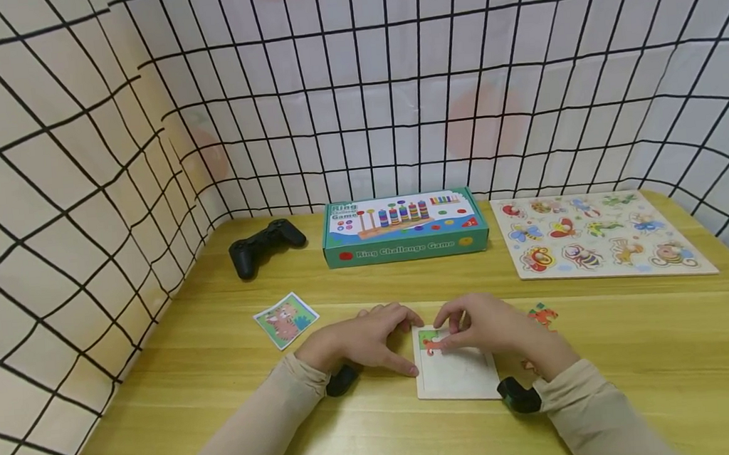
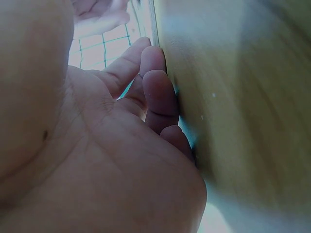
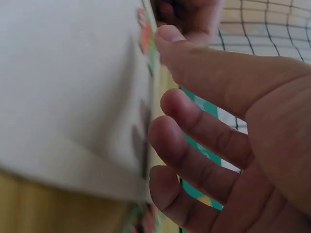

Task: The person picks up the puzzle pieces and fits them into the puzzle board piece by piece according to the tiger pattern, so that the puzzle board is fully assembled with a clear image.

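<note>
A small white puzzle board (image 1: 456, 377) lies on the table with red-and-green puzzle pieces (image 1: 429, 344) in its upper left corner. My left hand (image 1: 373, 337) rests at the board's left side, thumb at the left edge and a fingertip near the top corner. In the left wrist view its fingers (image 2: 160, 94) lie loosely bent against the table. My right hand (image 1: 484, 325) reaches over the board, its thumb touching the pieces. The right wrist view shows the thumb (image 3: 194, 58) stretched out and the other fingers relaxed; the index fingertip is hidden there. More puzzle pieces (image 1: 543, 315) lie partly behind the right forearm.
A picture card (image 1: 287, 320) lies left of the left hand. Behind stand a black game controller (image 1: 266, 246) and a ring game box (image 1: 405, 228). An insect puzzle board (image 1: 603, 237) lies at the back right. White grid-lined walls (image 1: 389, 125) enclose the wooden table (image 1: 368, 441).
</note>
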### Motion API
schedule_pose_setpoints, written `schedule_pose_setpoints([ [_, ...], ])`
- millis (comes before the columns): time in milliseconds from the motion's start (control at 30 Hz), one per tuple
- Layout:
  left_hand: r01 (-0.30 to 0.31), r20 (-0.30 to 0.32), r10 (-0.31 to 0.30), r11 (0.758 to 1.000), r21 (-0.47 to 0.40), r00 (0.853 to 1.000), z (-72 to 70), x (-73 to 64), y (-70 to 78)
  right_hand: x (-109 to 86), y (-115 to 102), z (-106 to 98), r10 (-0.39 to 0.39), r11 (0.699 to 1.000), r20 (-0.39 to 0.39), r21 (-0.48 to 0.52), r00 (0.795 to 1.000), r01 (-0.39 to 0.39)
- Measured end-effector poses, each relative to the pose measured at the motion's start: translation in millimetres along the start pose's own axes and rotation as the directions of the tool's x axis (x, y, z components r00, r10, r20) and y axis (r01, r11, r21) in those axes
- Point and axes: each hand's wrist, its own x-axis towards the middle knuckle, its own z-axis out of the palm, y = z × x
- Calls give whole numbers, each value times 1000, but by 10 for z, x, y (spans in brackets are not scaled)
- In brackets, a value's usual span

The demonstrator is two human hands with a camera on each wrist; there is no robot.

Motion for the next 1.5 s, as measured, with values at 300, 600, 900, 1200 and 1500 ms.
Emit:
schedule_pose_setpoints([
  [300, -2, 3, 2, 1000, -11, 1000, 0, 2, 3, -187, 131, -345, 61, 994, -64, 94, 996, -55],
  [600, -6, -2, 6, 1000, -19, 1000, 4, -14, -8, -341, 253, -546, 2, 999, -90, 32, 996, 1],
  [900, -6, -4, 6, 1000, -20, 1000, 29, -17, -35, -309, 345, -502, 52, 999, -69, 1, 996, -52],
  [1200, -5, -4, 4, 1000, -24, 1000, 29, -15, -19, -175, 404, -341, 49, 993, -147, -103, 988, -64],
  [1500, -9, -6, 9, 1000, -14, 1000, 31, -1, -8, -124, 429, -231, 28, 985, -173, -160, 984, -56],
])
